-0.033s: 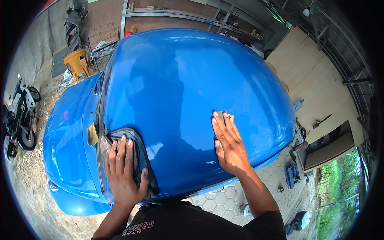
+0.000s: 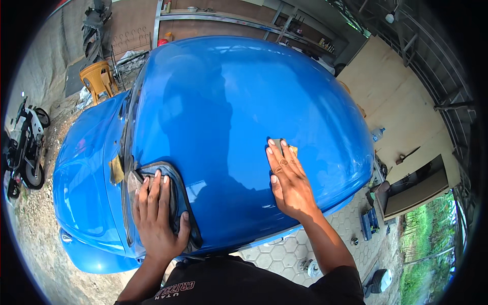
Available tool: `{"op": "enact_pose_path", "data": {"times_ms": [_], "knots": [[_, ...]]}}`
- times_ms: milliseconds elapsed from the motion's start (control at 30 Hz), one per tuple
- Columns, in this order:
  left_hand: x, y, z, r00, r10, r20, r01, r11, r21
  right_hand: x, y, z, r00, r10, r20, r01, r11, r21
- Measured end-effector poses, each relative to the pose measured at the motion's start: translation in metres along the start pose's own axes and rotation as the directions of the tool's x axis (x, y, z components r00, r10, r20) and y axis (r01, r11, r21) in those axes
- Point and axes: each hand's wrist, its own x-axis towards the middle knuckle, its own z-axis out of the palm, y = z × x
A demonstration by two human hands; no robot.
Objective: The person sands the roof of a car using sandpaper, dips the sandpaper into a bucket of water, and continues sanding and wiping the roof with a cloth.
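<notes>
A blue car's rounded roof [image 2: 284,101] fills the middle of the view. My right hand [image 2: 291,185] lies on it, fingers together and pressing a small folded piece of sandpaper [image 2: 277,144] against the paint. A yellowish corner of the piece sticks out beside the fingertips. My left hand [image 2: 158,218] rests flat, fingers a little apart, on a folded grey cloth [image 2: 177,190] with dark edging. That cloth lies at the roof's left edge, beside the windshield. Just left of it, a yellowish-brown scrap [image 2: 116,170] sits near the windshield.
The hood [image 2: 84,173] slopes away at left. Beyond it stand a motorcycle [image 2: 28,147] and a yellow-brown plastic chair [image 2: 98,80]. A shelf [image 2: 218,18] runs along the back wall. At right are a wooden panel [image 2: 386,86] and a blue toolbox [image 2: 370,223] on the paving.
My right hand and the sandpaper have shifted very slightly left and away from me over the roof. My left hand stays in place on the cloth.
</notes>
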Motion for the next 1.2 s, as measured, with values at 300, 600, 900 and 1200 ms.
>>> {"op": "enact_pose_path", "data": {"times_ms": [300,600,900,1200], "knots": [[-0.005,-0.015,-0.006,1.000,-0.005,-0.005,0.005,0.997,-0.080,-0.009,-0.018,0.012,0.989,0.097,-0.116,-0.094,0.995,0.025],[-0.005,-0.012,-0.004,1.000,-0.015,0.017,0.015,0.999,-0.043,-0.004,-0.019,0.016,0.978,0.104,-0.181,-0.116,0.992,-0.058],[-0.004,-0.017,-0.005,1.000,0.004,0.001,-0.004,0.999,-0.034,0.029,-0.023,0.017,0.981,-0.009,-0.194,0.012,1.000,0.018],[-0.003,-0.014,-0.002,1.000,0.013,-0.011,-0.014,0.998,-0.054,0.090,-0.001,0.026,0.974,0.136,-0.179,-0.127,0.990,0.058]]}}
